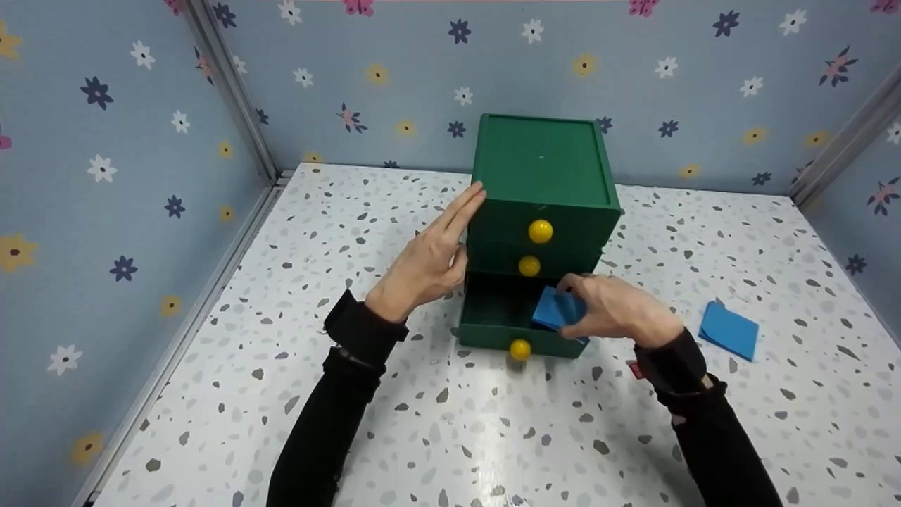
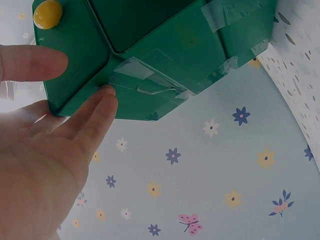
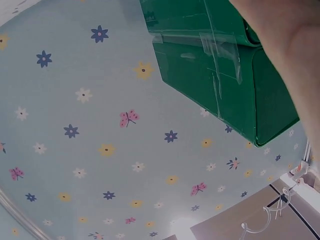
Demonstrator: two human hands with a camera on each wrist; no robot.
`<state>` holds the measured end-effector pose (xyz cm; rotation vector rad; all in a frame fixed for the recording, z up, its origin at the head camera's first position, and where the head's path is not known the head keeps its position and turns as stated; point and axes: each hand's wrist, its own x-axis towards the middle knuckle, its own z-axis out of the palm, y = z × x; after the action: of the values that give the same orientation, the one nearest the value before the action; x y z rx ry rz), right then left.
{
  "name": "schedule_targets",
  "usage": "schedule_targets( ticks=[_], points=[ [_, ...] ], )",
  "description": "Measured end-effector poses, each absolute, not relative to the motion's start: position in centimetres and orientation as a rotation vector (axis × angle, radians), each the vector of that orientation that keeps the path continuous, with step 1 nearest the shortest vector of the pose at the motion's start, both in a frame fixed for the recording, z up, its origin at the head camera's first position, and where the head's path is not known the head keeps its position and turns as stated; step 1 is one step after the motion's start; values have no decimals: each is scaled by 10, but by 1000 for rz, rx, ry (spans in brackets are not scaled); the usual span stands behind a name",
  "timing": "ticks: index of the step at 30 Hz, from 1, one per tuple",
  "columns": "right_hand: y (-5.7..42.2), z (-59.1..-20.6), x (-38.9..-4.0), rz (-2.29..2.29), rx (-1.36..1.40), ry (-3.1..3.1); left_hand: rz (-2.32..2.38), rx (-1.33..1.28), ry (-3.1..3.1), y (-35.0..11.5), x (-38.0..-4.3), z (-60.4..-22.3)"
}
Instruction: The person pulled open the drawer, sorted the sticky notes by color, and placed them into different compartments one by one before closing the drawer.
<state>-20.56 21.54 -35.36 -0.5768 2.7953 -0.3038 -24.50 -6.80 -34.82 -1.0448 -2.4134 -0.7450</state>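
A green drawer cabinet (image 1: 545, 158) with yellow round knobs stands near the back wall. Its bottom drawer (image 1: 489, 336) is pulled out. My right hand (image 1: 619, 310) pinches a folded blue cloth (image 1: 555, 308) between thumb and fingers, over the right part of that drawer. With straight fingers, my left hand (image 1: 426, 264) touches the cabinet's left side; in the left wrist view the fingertips (image 2: 107, 95) rest on the green side panel near clear tape. The right wrist view shows only part of the right hand (image 3: 295, 45), and the cloth is out of sight there.
A second folded blue cloth (image 1: 730, 331) lies on the speckled white table (image 1: 535, 436), right of the cabinet. Flower-patterned walls (image 1: 422, 77) enclose the table at the back and on both sides.
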Motion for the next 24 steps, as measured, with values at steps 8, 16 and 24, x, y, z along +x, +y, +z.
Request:
schedule_targets(
  ticks=[8, 16, 24],
  points=[
    [215, -356, -207, -277, -677, 2844, -749, -1046, -2415, -68, -245, -349],
    [213, -360, -211, -320, -696, 2832, -794, -1055, -2431, -69, -245, -348],
    [211, -366, -213, -330, -706, 2810, -780, -1042, -2438, -68, -244, -348]
  ],
)
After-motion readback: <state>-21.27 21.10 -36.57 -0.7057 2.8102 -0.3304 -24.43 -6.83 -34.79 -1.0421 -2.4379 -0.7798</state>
